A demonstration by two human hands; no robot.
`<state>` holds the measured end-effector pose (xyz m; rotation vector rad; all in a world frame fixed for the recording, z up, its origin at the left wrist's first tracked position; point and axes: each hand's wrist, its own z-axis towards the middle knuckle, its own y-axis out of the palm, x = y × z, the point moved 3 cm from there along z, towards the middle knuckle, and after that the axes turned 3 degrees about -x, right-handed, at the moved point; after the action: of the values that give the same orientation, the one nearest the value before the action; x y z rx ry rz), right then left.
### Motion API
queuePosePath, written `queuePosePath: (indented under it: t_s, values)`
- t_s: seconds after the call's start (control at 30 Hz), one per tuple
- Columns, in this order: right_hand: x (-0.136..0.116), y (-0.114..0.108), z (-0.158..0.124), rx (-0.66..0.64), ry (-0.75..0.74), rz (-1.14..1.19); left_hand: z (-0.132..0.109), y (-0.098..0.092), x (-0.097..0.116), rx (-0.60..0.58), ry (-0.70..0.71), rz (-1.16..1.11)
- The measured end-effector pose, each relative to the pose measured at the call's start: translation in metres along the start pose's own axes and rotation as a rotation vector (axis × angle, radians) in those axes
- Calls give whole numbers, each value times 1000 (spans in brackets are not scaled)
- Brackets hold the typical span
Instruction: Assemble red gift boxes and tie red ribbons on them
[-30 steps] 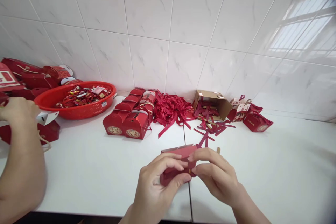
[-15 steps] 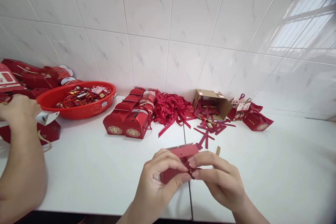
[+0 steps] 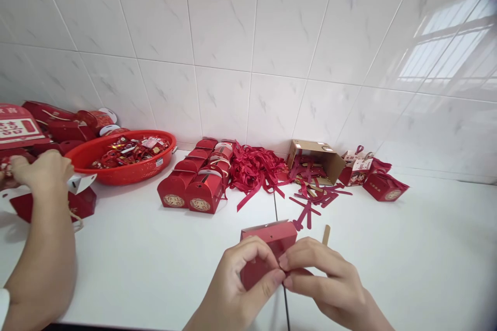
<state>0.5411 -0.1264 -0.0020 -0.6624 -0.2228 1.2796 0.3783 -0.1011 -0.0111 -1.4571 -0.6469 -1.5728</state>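
My left hand [image 3: 244,279] and my right hand [image 3: 330,282] meet at the fingertips in front of a red gift box [image 3: 277,234]. Both are closed in a pinch on a small dark red strip [image 3: 302,271], mostly hidden by the fingers. The box stands on the white table right behind the hands, its top edge folded over with a small hole in it. Just beyond it lie several loose dark red strips [image 3: 306,214] and one tan strip [image 3: 326,234].
Red boxes [image 3: 205,191] stand in rows beside a heap of red ribbons [image 3: 256,165]. A cardboard box [image 3: 333,165] spills strips. Small gift boxes [image 3: 384,186] sit right. At left, a co-worker's arm [image 3: 46,248] reaches past a red basket [image 3: 128,175] of wrapped sweets.
The view has tilted up slightly, so everything sits lower. My fingers stay pinched together, and less of the strip shows. The co-worker's hand now has something red in it.
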Motion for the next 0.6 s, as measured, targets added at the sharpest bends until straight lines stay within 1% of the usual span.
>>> queuePosePath:
  t_s: [0.13,0.27,0.4,0.6]
  values:
    - [-2,0,-1,-41,19,-43,-2,1,-3,-56,-22,13]
    - [-2,0,-3,-72,-6,-48,-5,2,-5,-110,-52,-1]
    - [-2,2,-4,-56,0,-29,-5,5,-6,-165,-72,-73]
    - [-2,6,-1,31,-7,46,-3,10,-11,-150,-69,-264]
